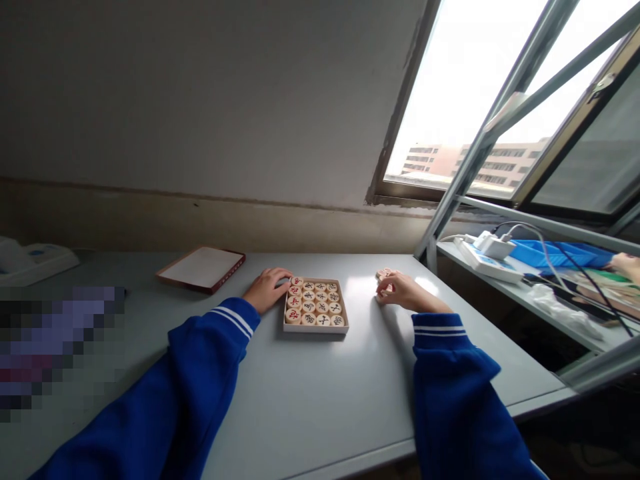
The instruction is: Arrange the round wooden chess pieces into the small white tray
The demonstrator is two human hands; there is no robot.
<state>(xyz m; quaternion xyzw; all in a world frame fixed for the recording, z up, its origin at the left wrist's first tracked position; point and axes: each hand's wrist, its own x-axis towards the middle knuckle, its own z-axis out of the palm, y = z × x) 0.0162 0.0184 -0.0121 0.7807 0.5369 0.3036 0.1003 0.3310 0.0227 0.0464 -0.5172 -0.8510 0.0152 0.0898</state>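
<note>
Now L hand [266, 291] on box [315, 327], R [403, 293] pinching pieces [384, 273].

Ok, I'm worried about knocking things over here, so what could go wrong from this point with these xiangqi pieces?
The left hand sits right against the open box, so a small nudge could shift it and jostle the xiangqi pieces inside. The wooden pieces pinched in the right hand might slip, and being round, could roll across the smooth grey table.
</note>
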